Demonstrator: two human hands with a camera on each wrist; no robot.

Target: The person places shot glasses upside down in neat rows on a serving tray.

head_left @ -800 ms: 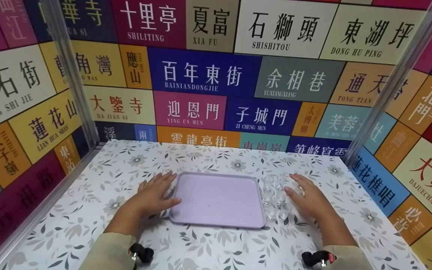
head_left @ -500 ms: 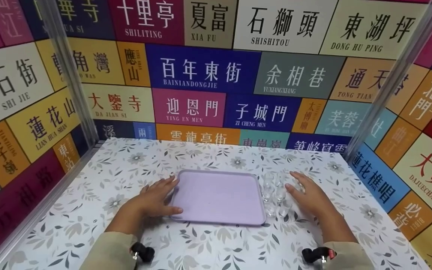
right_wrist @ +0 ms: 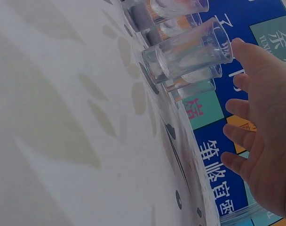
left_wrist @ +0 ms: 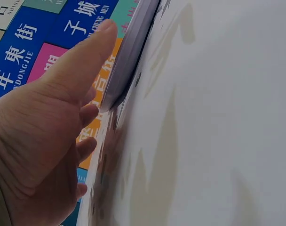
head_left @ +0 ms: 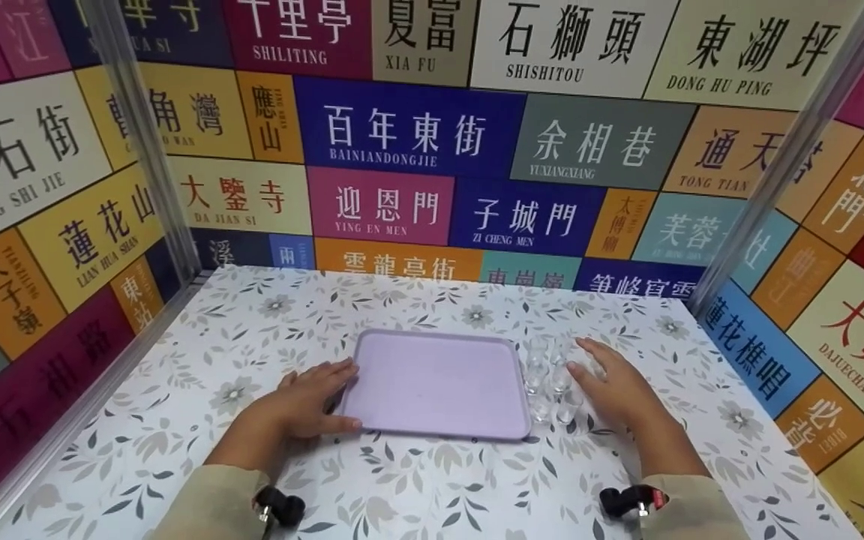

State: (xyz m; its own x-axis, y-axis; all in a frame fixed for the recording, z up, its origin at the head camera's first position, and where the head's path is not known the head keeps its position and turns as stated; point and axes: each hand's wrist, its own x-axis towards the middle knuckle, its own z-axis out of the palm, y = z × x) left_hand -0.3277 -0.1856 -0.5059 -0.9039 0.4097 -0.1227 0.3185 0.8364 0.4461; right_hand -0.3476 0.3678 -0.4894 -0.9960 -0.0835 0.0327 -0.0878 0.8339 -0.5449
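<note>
A shallow lilac tray [head_left: 436, 386] lies flat on the table. My left hand [head_left: 312, 401] is at its left edge, thumb by the near left corner and fingers along the side. In the left wrist view, the left hand [left_wrist: 44, 127] is beside the tray's rim [left_wrist: 129, 56], fingers loosely bent; whether it touches is unclear. Several small clear glasses [head_left: 541, 409] stand upright in a cluster along the tray's right side. My right hand [head_left: 616, 386] is just right of them, holding nothing. In the right wrist view its thumb [right_wrist: 244, 49] is very near a glass [right_wrist: 190, 52].
A white tablecloth [head_left: 432, 487] with grey leaves and flowers covers the table. Behind and at both sides rise walls of coloured panels [head_left: 409, 127] with lettering. Transparent corner posts [head_left: 762, 195] stand at the back left and right.
My left fingers have slid slightly toward me along the tray's left edge. The right hand stays beside the glasses. The head view has tilted a little, shifting the table upward.
</note>
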